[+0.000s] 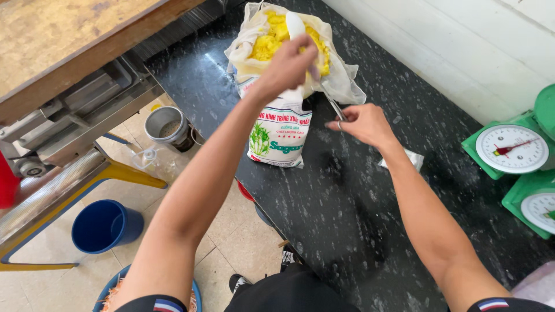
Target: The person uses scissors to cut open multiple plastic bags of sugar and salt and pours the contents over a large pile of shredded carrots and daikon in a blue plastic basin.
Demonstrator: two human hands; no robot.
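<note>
While our left hand (pixel 287 65) grips the white scoop (pixel 295 26) in the sack (pixel 277 136), we'd dig gently; right hand (pixel 363 123) pinches a small metal tool (pixel 337 110).

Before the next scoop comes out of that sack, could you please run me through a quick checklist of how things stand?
1. White plastic scoop in left hand: ok, held over the yellow grains.
2. White woven sack upright, mouth open: ok.
3. Sack's footing on the black speckled counter: not ok, it stands at the edge.
4. Right hand grip on thin metal piece: ok; what it is, cannot tell.
5. Green dial scale pan free: cannot tell.
</note>
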